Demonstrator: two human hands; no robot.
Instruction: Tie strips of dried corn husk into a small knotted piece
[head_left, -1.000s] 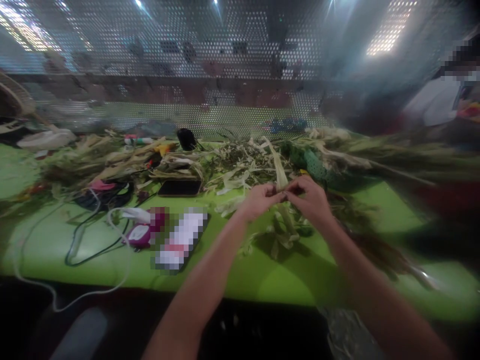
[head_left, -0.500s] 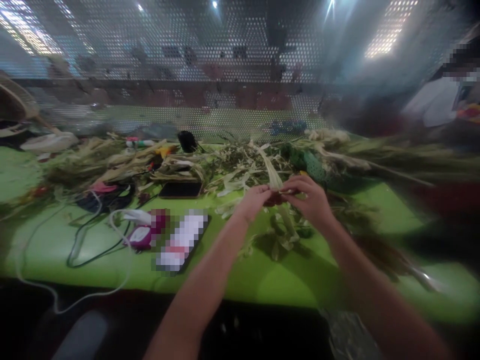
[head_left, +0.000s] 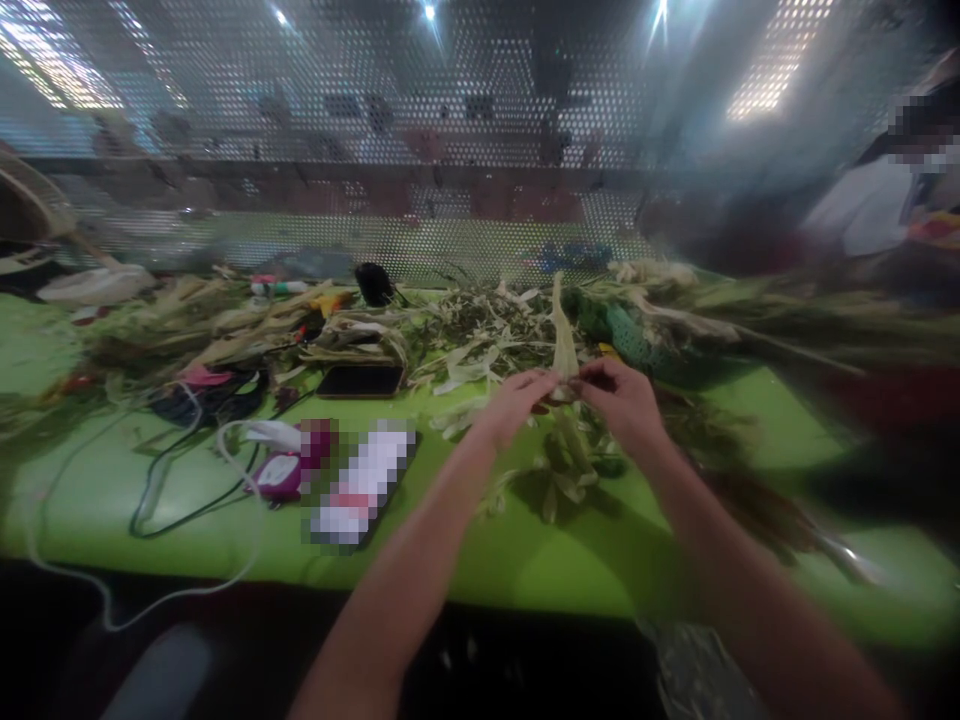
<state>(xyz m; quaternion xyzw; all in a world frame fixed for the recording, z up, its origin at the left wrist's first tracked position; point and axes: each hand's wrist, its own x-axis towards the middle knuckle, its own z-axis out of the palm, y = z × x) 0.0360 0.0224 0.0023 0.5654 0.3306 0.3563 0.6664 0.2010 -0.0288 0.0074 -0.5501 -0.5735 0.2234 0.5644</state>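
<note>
A pale dried husk strip (head_left: 564, 335), like corn husk, stands upright between my hands above the green table. My left hand (head_left: 523, 392) pinches its lower end from the left. From the right, the fingers of my right hand (head_left: 616, 392) close on the same end, close beside the left fingertips. Below the hands, on the table, lies a cluster of pale curled husk pieces (head_left: 566, 475) in shadow. Behind the strip spreads a heap of dried leaves and husk scraps (head_left: 495, 325).
Left of my arms lie a phone with a lit screen (head_left: 364, 485), a dark phone (head_left: 360, 380), a purple device (head_left: 289, 475) and loose cables (head_left: 154, 480). A perforated screen (head_left: 450, 120) rises behind the green table (head_left: 517, 570). At right sits a person in white (head_left: 862, 205).
The husk strip has swung from leaning left to nearly upright. My right hand has turned slightly, its fingers now lower and nearer the strip's base.
</note>
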